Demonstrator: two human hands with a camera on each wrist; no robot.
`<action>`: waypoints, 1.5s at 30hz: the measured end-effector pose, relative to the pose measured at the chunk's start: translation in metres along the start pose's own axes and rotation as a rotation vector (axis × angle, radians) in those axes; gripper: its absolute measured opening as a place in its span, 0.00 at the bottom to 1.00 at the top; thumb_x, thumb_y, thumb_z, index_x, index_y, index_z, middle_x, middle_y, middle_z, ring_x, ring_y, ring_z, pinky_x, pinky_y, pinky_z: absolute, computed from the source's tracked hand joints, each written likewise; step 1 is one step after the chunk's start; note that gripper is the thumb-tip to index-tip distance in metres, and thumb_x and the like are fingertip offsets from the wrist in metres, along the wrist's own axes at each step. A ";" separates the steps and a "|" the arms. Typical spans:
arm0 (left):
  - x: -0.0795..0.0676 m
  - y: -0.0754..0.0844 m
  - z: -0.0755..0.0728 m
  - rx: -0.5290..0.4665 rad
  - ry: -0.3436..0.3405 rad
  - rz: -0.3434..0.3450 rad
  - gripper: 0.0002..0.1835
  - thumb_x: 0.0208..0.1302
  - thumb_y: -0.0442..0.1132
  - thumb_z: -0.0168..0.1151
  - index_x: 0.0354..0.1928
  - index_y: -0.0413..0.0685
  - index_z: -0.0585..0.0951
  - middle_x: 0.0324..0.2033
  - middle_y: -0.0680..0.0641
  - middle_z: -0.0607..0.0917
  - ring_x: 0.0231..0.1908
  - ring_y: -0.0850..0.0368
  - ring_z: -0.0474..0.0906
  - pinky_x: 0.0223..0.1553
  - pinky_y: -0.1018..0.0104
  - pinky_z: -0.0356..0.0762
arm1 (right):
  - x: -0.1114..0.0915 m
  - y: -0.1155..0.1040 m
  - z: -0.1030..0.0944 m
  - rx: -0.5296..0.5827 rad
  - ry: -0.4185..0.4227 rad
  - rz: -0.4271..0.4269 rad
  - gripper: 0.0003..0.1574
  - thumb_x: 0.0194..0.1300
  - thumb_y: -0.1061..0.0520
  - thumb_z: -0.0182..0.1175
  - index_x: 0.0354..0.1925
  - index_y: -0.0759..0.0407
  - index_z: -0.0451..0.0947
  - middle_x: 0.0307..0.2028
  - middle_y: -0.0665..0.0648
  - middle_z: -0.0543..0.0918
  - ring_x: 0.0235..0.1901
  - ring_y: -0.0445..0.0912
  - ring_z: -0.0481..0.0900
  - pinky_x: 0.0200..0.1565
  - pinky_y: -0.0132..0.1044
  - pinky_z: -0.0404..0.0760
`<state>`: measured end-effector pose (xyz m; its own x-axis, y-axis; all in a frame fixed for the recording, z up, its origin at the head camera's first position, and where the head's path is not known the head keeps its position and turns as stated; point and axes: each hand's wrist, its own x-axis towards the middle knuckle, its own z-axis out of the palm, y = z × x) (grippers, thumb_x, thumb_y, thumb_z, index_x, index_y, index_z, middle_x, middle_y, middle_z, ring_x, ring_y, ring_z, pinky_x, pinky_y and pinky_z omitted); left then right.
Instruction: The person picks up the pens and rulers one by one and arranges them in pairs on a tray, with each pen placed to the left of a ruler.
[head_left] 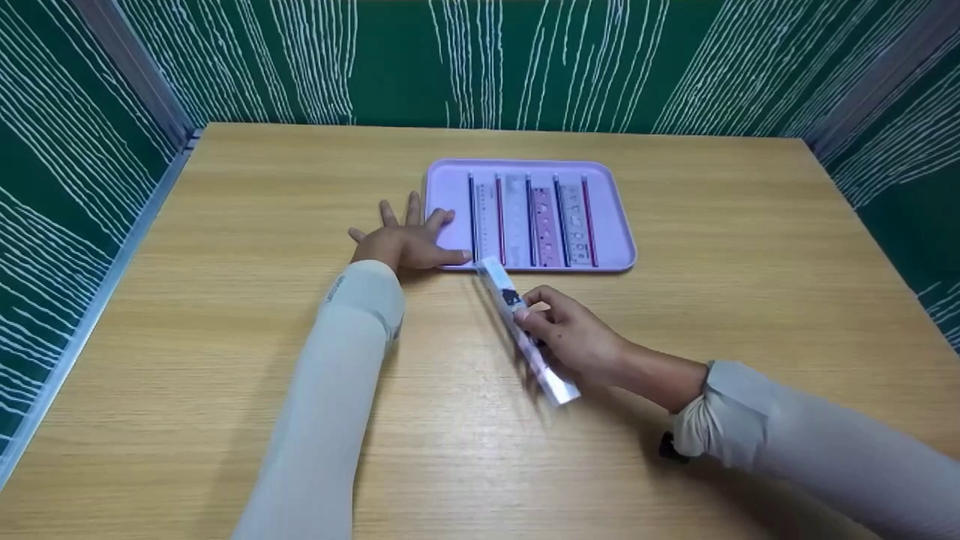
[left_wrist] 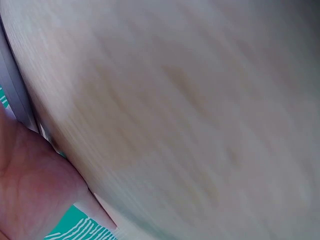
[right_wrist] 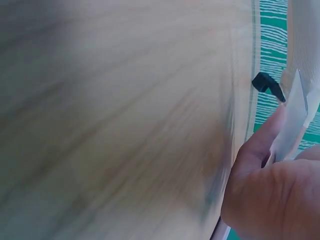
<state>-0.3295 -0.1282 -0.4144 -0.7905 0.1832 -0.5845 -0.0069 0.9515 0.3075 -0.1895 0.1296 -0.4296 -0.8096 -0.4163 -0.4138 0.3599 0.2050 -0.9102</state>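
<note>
A long, narrow, shiny packet (head_left: 541, 366) with a dark print is pinched between the thumb and fingers of my right hand (head_left: 581, 334). It slants over the table, its far end close to the tray's front edge; the right wrist view shows part of the packet (right_wrist: 292, 122) beside the thumb. My left hand (head_left: 412, 241) spreads its fingers at the left side of a lilac tray (head_left: 613, 232), thumb and index finger over the tray. Pencils (head_left: 500, 217) alternate on the tray with rulers, among them a clear ruler (head_left: 487, 221), a pink stencil ruler (head_left: 545, 225) and a clear stencil ruler (head_left: 575, 225).
The tray lies toward the far side of a wooden table (head_left: 720, 225). Green panels with white streaks (head_left: 405, 60) stand behind and at both sides. A small black object (head_left: 673, 448) shows beneath the right sleeve.
</note>
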 end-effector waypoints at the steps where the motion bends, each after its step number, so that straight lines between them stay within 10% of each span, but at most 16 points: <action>1: 0.000 0.000 0.000 -0.001 -0.001 -0.001 0.57 0.53 0.84 0.51 0.79 0.85 0.36 0.78 0.52 0.16 0.74 0.31 0.08 0.59 0.11 0.20 | 0.001 0.000 -0.002 0.021 0.007 0.002 0.16 0.82 0.52 0.48 0.59 0.60 0.62 0.34 0.60 0.79 0.26 0.52 0.81 0.29 0.48 0.87; 45: 0.000 0.000 0.000 -0.007 -0.007 -0.018 0.56 0.54 0.83 0.52 0.79 0.86 0.36 0.78 0.53 0.16 0.74 0.33 0.08 0.60 0.12 0.19 | 0.038 -0.025 -0.122 0.068 0.471 -0.161 0.10 0.81 0.49 0.48 0.53 0.52 0.65 0.31 0.50 0.76 0.24 0.39 0.74 0.24 0.30 0.74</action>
<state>-0.3295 -0.1278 -0.4149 -0.7859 0.1676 -0.5952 -0.0255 0.9529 0.3021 -0.2859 0.2165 -0.4211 -0.9730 0.0100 -0.2305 0.2303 0.1066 -0.9673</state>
